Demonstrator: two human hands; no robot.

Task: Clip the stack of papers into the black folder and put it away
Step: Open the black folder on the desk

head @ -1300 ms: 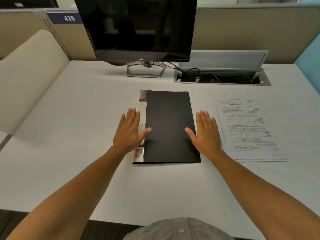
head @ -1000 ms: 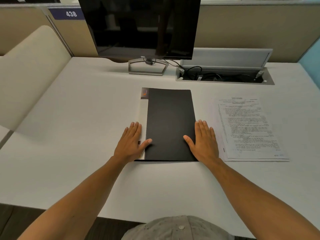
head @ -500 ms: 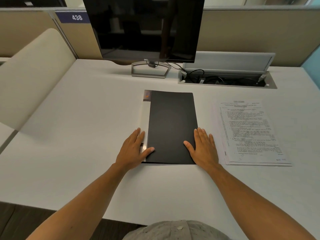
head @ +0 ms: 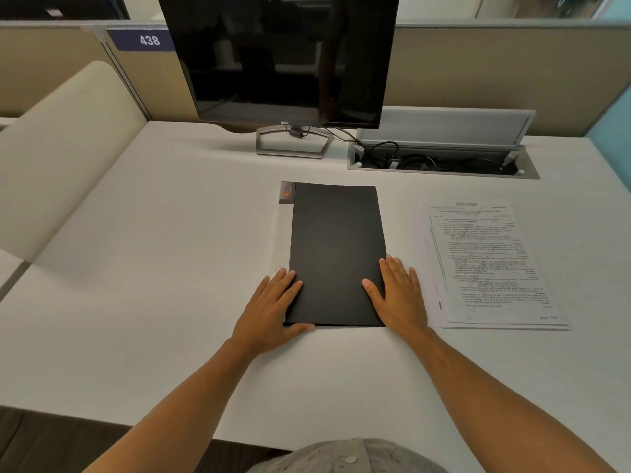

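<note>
The black folder lies closed on the counter, the stack of papers just beside it on the right. Both hands rest flat, fingers spread, gripping nothing — the left hand at the spine corner, the right hand on the free edge. Opening it well probably means pinning the spine while the right fingertips lift the cover — slowly, so the folder stays put.

The folder is showing a matte black cover with a pale spine strip; right of the folder, the white paper stack is carrying dense black print; the desk is looking plain white.
</note>
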